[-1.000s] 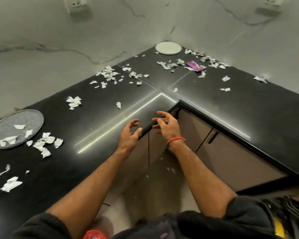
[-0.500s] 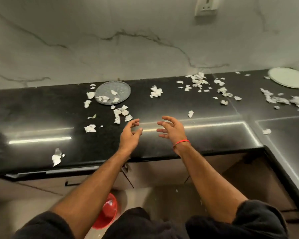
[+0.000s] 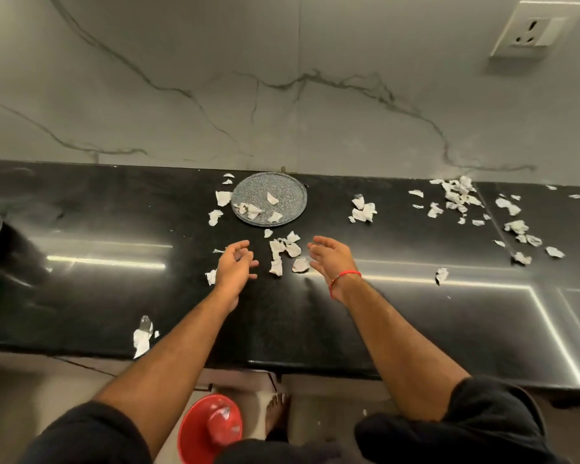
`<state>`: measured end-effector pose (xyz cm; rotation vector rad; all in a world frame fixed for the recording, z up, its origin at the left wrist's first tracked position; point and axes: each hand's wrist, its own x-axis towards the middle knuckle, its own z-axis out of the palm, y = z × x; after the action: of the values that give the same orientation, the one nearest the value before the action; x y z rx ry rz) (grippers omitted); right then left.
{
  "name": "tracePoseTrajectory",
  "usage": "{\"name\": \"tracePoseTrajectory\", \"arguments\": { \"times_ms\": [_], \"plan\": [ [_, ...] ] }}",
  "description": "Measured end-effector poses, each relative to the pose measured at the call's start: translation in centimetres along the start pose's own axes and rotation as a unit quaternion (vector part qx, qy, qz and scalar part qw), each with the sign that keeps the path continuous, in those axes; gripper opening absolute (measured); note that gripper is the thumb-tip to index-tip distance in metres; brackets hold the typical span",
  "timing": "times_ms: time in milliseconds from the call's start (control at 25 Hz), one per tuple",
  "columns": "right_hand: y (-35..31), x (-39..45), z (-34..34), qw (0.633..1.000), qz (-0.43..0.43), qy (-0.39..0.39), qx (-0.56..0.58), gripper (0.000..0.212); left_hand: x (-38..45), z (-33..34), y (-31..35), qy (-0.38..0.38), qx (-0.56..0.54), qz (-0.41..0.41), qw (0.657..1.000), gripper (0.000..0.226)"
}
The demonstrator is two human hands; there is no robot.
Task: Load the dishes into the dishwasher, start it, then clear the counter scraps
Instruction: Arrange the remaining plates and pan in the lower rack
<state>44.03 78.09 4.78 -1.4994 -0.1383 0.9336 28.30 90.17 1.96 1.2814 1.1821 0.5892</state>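
Black counter (image 3: 399, 323) inspected; grey speckled plate (image 3: 269, 199) taken as landmark, set at the back edge against the marble wall (image 3: 215, 95). Four or so white paper scraps (image 3: 271, 197) noted lying on the plate itself. Further scraps just left of the plate, touching or nearly touching its rim. Small cluster of scraps (image 3: 287, 249) found just in front of the plate, toward the person. Left hand (image 3: 234, 267) positioned in front and slightly left of the plate, fingers loosely curled, holding nothing, palm turned inward toward that cluster. Right hand (image 3: 332, 259) positioned in front and right of the plate, fingers relaxed and spread, holding nothing, palm facing the cluster from the other side. Contact between either hand and the counter not determinable. Red thread bracelet (image 3: 345, 277) on the right wrist. One clump of scraps (image 3: 364, 211) right of the plate; a denser scatter (image 3: 456, 195) well right, along the wall and spreading forward. Single scrap (image 3: 142, 336) at the counter's front edge, well left and forward of the plate. Wall socket (image 3: 536, 28) high to the right. Red bowl (image 3: 210, 426) on the floor below the counter, beside a bare foot (image 3: 277, 413).
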Motion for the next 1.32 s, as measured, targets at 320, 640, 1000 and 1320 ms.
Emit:
{"name": "tracePoseTrajectory", "arguments": {
  "times_ms": [320, 640, 1000, 1320],
  "plan": [
    [-2.3, 9.8, 6.6, 0.983, 0.135, 0.083, 0.091, 0.027, 9.4, 0.0, 0.5, -0.066, 0.098, -0.032, 0.992, 0.055],
    [-4.2, 16.7, 10.1, 0.962, 0.218, 0.138, 0.085, 0.034, 11.4, -0.3, -0.8, -0.109, 0.120, -0.032, 0.986, 0.061],
    [-6.4, 13.7, 12.1, 0.988, -0.037, 0.146, 0.015, 0.015, 11.2, -0.8, -0.2, -0.153, 0.153, -0.030, 0.976, 0.073],
    [-7.5, 8.5, 4.5, 0.729, -0.478, 0.221, -0.438, 0.005, 9.9, -0.9, 0.3, -0.133, 0.202, -0.006, 0.970, 0.074]
  ]
}}
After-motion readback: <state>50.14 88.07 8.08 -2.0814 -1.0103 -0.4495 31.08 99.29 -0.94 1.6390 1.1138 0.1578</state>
